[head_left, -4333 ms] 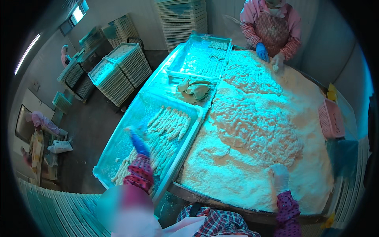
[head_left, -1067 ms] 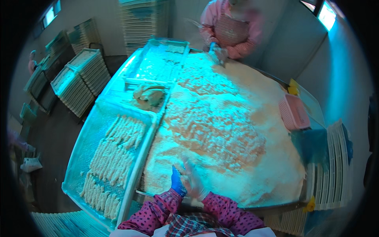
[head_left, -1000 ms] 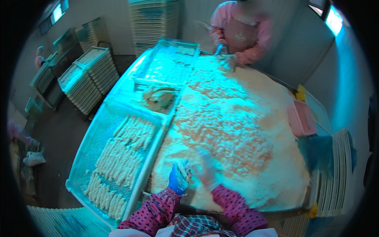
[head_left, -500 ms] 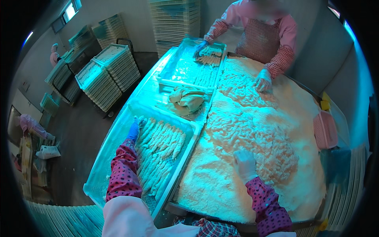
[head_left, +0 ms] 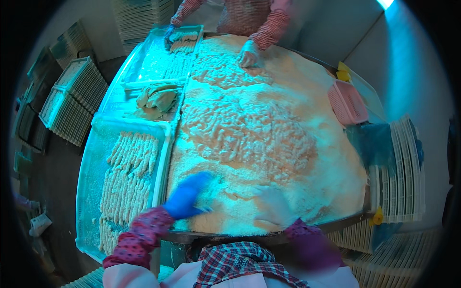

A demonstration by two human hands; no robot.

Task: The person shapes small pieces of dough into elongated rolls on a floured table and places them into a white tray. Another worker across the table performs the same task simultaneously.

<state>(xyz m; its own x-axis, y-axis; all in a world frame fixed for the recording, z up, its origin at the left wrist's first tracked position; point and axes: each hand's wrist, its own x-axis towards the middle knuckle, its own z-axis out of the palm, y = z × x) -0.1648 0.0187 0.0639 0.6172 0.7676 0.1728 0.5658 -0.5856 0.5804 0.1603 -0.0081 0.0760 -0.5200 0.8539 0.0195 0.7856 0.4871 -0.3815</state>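
1. The left hand (head_left: 187,196) wears a blue glove and rests on the big pale heap of crumbs (head_left: 259,129) near the front edge. It is blurry, so I cannot tell if its fingers are curled or flat, or if they hold anything.
2. The right hand (head_left: 272,205) wears a thin see-through glove. It also lies on the crumbs, close to the left hand. It is very blurry and pale like the crumbs, so I cannot tell how its fingers sit.
3. The crumb heap covers almost the whole wide round table (head_left: 331,224). Only the dark front rim shows.
4. Just left of the heap sits a long white tray (head_left: 91,158) with rows of thin crumb-coated sticks (head_left: 127,177). The near end of the tray is partly hidden by the pink dotted sleeve (head_left: 139,237).
5. Past that tray lies a crumpled tan cloth (head_left: 156,98).
6. At the far side another person's gloved hand (head_left: 249,48) touches the crumbs. Their head is cut off by the top edge.
7. A pink plastic basket (head_left: 348,102) sits at the right edge of the table.
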